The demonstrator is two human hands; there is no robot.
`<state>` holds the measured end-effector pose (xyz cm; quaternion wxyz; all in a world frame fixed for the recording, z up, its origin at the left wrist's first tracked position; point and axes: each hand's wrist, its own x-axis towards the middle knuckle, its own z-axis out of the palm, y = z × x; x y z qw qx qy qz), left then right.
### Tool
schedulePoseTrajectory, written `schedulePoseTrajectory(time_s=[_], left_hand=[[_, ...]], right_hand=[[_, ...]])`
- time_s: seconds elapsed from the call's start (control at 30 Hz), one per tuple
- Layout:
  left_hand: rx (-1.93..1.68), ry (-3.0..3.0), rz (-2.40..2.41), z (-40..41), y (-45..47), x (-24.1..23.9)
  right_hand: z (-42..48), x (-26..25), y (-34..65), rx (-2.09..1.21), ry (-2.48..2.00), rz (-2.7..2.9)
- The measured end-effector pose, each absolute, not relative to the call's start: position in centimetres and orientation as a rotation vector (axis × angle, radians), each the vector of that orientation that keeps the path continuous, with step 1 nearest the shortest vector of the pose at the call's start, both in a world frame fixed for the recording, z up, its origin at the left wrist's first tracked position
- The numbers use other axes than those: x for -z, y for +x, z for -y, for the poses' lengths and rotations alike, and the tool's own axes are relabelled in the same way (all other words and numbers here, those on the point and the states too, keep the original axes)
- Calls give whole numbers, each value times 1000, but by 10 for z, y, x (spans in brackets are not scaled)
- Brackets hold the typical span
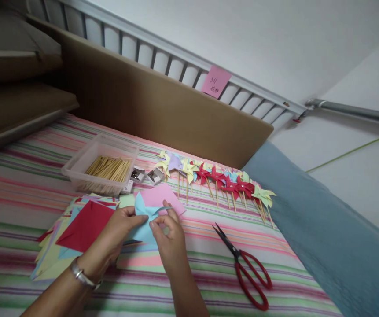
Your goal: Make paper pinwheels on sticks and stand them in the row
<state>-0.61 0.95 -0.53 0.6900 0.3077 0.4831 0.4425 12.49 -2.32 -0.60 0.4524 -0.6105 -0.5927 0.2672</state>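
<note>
Both my hands hold a light blue paper square (142, 210) just above the striped cloth. My left hand (116, 233) pinches its left side, thumb on top. My right hand (169, 235) pinches a cut flap of the same sheet between thumb and forefinger. A pink paper sheet (163, 197) lies just behind the blue one. A stack of coloured paper squares with a red sheet (85, 226) on top sits left of my left hand.
A clear plastic tub (77, 165) of wooden sticks stands behind the paper stack, two small boxes of pins (146, 175) beside it. A row of finished paper pinwheels (222, 182) lies at the back. Red-handled scissors (247, 268) lie to the right. A blue cushion (324, 246) borders the right.
</note>
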Motion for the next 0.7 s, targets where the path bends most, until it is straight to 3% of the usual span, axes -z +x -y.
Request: schedulePoseTrajectory(time_s=[0.37, 0.7], left_hand=[[-988, 655, -1018, -15, -19, -2], [-986, 662, -1013, -9, -7, 4]], right_hand=[[30, -2, 141, -604, -1379, 1798], [25, -6, 132, -808, -1382, 1549]])
